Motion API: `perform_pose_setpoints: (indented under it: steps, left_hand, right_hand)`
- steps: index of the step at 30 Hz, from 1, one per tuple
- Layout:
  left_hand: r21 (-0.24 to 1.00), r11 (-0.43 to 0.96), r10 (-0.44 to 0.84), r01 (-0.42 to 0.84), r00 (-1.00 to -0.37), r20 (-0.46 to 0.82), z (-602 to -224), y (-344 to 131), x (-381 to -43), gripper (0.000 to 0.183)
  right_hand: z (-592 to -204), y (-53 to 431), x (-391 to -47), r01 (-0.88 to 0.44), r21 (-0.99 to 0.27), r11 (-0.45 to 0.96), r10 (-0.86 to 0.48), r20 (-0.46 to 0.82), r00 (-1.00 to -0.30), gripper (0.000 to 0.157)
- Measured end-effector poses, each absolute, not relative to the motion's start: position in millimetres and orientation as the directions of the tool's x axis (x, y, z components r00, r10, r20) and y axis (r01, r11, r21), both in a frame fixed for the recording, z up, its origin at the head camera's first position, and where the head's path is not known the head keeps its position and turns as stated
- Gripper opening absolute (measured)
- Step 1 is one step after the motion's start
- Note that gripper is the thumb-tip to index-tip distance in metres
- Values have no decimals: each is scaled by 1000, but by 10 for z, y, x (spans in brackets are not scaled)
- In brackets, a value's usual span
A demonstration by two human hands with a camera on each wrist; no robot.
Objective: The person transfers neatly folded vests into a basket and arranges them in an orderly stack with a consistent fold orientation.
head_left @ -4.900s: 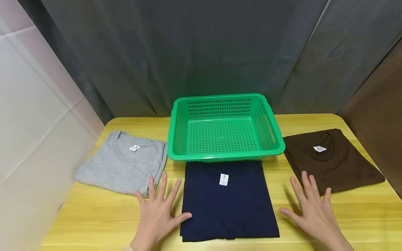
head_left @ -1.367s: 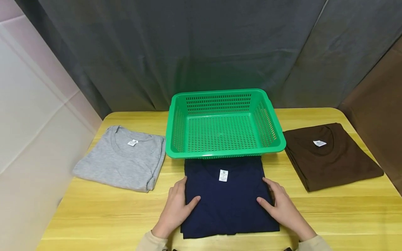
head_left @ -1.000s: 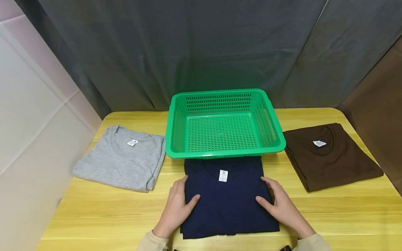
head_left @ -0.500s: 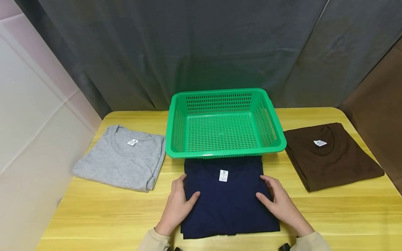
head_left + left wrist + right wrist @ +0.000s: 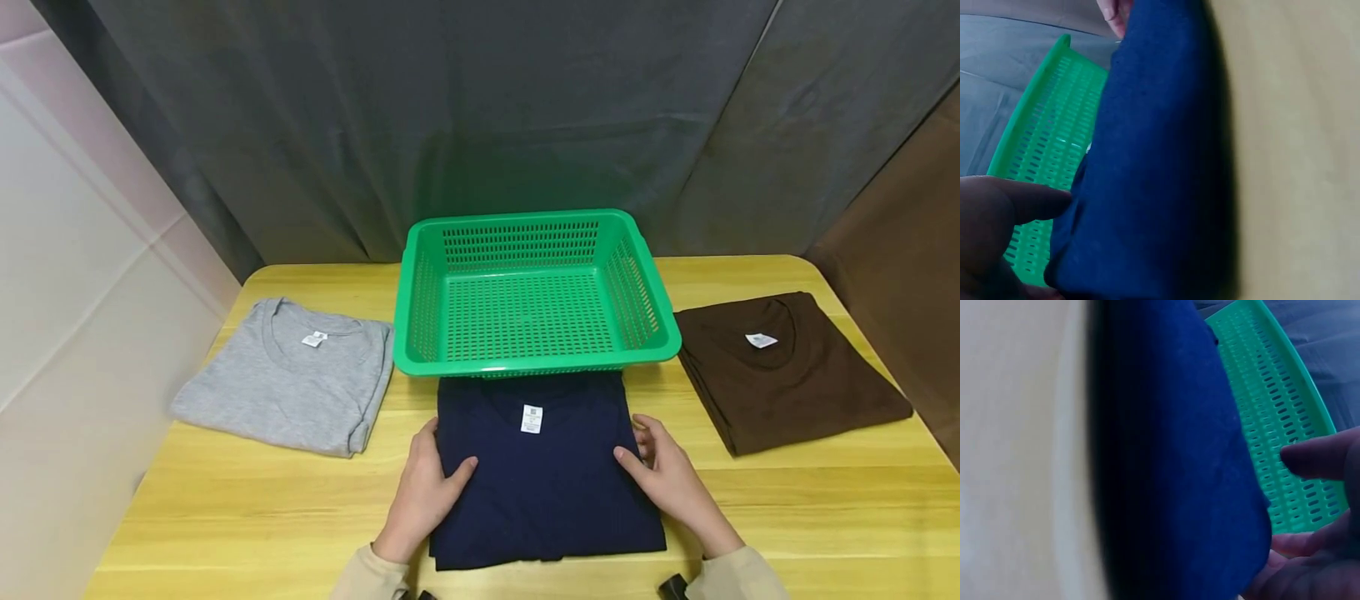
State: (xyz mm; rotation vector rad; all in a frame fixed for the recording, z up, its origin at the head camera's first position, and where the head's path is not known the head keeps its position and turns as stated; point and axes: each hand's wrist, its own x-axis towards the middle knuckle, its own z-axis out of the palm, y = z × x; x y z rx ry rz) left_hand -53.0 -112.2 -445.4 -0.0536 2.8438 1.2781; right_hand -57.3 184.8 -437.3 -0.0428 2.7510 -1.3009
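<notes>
Lying folded, navy shirt (image 5: 551,496) is pinched by left hand (image 5: 423,492). Its right edge is touched by relaxed right hand (image 5: 667,481).

The white labels (image 5: 532,419) on the shirts (image 5: 551,496) are illegible.

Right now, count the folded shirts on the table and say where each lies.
3: a gray shirt left of the green basket, a navy shirt on its near side, and a brown shirt to its right. More could be hidden underneath.
</notes>
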Motion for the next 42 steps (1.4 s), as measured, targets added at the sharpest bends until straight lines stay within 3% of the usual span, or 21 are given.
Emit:
perform_pose_setpoints:
  steps: [6,13,25,29,37,42]
  left_hand:
    - [742,660,-71,-117,-993,-94,-4422,-1091,-546,67]
    - [766,632,-38,-118,-992,-121,-4433,-1106,-549,66]
    - [785,606,18,-128,-985,-174,-4394,-1173,-531,59]
    - [795,590,43,-137,-979,-200,-4376,-1194,-519,55]
    - [853,503,74,-141,-976,-205,-4361,-1189,-466,49]
    - [918,356,62,-177,-975,-212,-4364,-1133,-446,41]
  right_hand:
    - [-4361,1846,-609,100,-749,655,-43,-169,-985,56]
    - [-4343,1829,-631,181,-785,592,-20,-239,-971,55]
    - [-4358,1808,-628,210,-766,607,9,-258,-966,26]
    - [-4366,1819,-617,211,-770,602,0,-265,-964,24]
    - [-4372,1810,-593,213,-789,576,-31,-281,-959,28]
    - [-4390,1803,-580,188,-821,539,-72,-267,-961,30]
